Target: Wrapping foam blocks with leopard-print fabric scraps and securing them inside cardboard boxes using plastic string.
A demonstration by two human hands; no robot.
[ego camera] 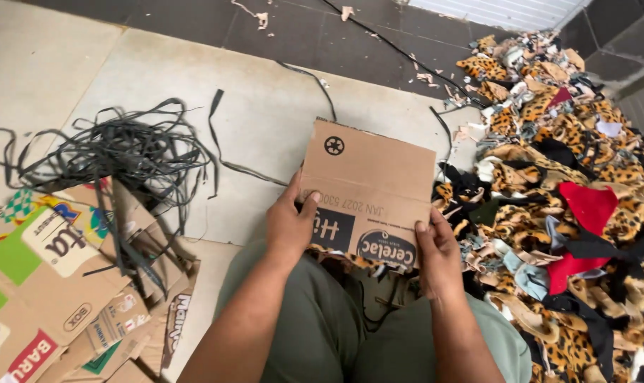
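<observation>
I hold a brown cardboard piece [370, 177] with dark printed marks in front of my lap, tilted up toward me. My left hand [289, 225] grips its lower left edge, thumb on the front face. My right hand [439, 257] grips its lower right corner, thumb resting on the printed oval. Under the cardboard, on my olive-green trousers [315, 326], lie some leopard-print fabric bits [350, 261].
A large heap of leopard-print, red, black and pale fabric scraps [563, 198] fills the right side. A tangle of dark grey straps [123, 152] lies at the left on flat pale cardboard sheets [265, 99]. Printed flattened cartons [59, 284] are stacked at lower left.
</observation>
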